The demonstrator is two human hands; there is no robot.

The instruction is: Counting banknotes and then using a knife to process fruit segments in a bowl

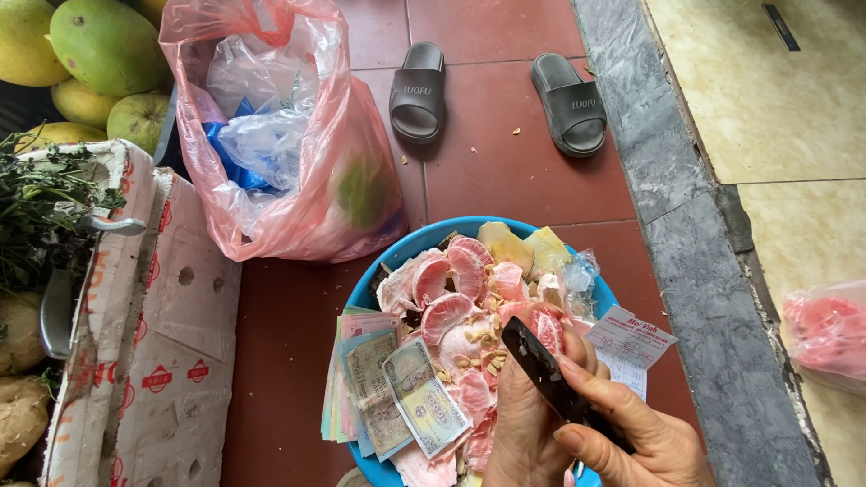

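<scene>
We've got a pile of peeled pink pomelo segments (451, 311) in the blue bowl (383, 271) already. Right hand (645, 437) is closed on a dark knife (550, 374), left hand (528, 424) cups one segment (548, 329) at 3 o'clock of the pile. Whole pomelos (104, 41) still wait uncut at 10 o'clock.

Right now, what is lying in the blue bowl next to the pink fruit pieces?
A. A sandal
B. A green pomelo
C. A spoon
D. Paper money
D: a fan of banknotes lies on the left side of the blue bowl, right beside the peeled pink fruit pieces; the sandals are on the floor.
</scene>
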